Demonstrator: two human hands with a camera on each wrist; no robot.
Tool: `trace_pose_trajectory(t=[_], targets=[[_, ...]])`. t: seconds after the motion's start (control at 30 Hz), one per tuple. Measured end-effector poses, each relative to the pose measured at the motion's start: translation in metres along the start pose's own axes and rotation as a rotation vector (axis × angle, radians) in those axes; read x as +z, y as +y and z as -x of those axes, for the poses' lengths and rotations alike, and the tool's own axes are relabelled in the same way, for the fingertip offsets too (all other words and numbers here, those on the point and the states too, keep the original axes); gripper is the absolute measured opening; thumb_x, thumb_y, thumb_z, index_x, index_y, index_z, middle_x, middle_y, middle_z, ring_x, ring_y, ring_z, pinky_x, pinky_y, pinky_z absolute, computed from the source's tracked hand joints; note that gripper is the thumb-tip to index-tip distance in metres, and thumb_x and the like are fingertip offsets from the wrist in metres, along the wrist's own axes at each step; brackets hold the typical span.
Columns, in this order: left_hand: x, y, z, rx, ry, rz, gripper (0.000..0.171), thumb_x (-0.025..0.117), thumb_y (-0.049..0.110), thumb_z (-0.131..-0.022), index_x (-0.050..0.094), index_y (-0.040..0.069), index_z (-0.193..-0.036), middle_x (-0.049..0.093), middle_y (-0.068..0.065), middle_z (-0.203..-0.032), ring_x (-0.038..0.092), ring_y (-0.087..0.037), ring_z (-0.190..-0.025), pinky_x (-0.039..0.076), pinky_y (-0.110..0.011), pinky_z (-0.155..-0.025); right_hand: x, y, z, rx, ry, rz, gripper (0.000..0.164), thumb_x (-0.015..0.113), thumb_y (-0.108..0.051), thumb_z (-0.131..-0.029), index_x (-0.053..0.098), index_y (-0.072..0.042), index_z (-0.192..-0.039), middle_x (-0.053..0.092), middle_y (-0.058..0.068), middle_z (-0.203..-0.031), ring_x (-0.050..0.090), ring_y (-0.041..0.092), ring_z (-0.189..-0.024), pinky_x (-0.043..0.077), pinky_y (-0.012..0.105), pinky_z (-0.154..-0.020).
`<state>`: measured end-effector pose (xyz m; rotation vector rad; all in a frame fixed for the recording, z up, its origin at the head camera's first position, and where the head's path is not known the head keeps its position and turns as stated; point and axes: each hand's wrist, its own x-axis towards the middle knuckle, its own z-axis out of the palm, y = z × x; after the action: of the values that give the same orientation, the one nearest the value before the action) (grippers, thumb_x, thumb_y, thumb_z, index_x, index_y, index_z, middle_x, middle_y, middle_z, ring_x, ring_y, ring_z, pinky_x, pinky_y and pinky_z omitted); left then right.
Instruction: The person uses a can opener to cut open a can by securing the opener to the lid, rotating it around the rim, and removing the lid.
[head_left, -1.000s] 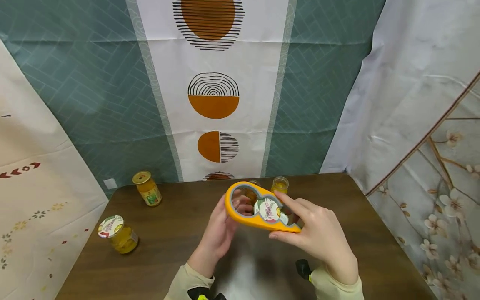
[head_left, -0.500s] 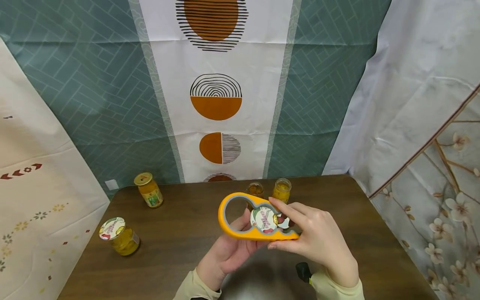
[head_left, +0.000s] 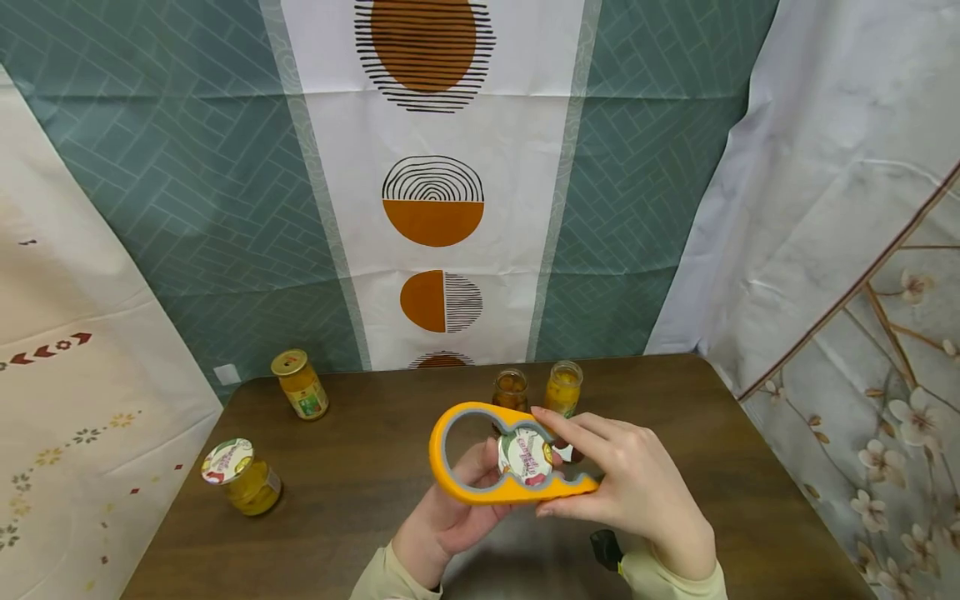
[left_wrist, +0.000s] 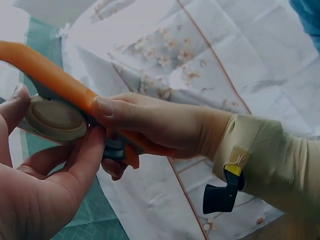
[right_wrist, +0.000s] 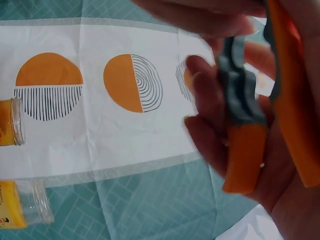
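My right hand point(head_left: 637, 479) grips the arms of an orange jar opener point(head_left: 480, 496) lined with grey scalloped edges. A round jar lid point(head_left: 525, 456) with a white, green and red print sits in one of the opener's notches. My left hand point(head_left: 457, 512) reaches under the opener and pinches the lid between thumb and fingers. In the left wrist view, the pale underside of the lid point(left_wrist: 55, 118) shows, with no jar on it. The right wrist view has the opener's orange arms point(right_wrist: 245, 160) close up, with fingers behind them.
Behind the hands stand two lidless jars, one with dark amber contents point(head_left: 512, 390) and one with yellow point(head_left: 562, 390). At the left are a gold-lidded jar point(head_left: 303, 392) and a jar with a printed lid point(head_left: 243, 483). All stand on a brown table point(head_left: 360, 442) before a hanging cloth.
The opener has come down and slightly left, toward me. My left hand has moved right from behind it, and its thumb now reaches the lid's edge. The jars have stayed in place.
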<state>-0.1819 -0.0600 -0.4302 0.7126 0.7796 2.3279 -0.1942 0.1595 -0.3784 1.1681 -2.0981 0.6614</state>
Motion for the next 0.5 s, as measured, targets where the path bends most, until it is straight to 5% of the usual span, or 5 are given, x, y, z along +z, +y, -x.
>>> trace_pose_trajectory(t=[0.27, 0.5], targets=[[0.0056, -0.0013, 0.0027, 0.023, -0.102, -0.054, 0.061, 0.05, 0.049, -0.101, 0.049, 0.001, -0.139, 0.06, -0.008, -0.131, 0.052, -0.025, -0.121, 0.047, -0.033, -0.1, 0.0005, -0.0064, -0.0051, -0.092, 0.045, -0.115, 0.096, 0.084, -0.064, -0.06, 0.062, -0.007, -0.133, 0.066, -0.008, -0.097, 0.059, 0.004, -0.074, 0.05, 0.018, -0.061], [0.0076, 0.0009, 0.0004, 0.015, -0.047, -0.035, 0.057, 0.049, 0.05, -0.102, 0.051, 0.005, -0.137, 0.062, -0.006, -0.129, 0.055, -0.022, -0.117, 0.047, -0.033, -0.1, 0.0012, -0.0041, -0.0088, -0.104, 0.053, -0.134, 0.095, 0.085, -0.063, -0.059, 0.062, -0.005, -0.131, 0.067, -0.007, -0.099, 0.059, 0.002, -0.077, 0.051, 0.018, -0.061]])
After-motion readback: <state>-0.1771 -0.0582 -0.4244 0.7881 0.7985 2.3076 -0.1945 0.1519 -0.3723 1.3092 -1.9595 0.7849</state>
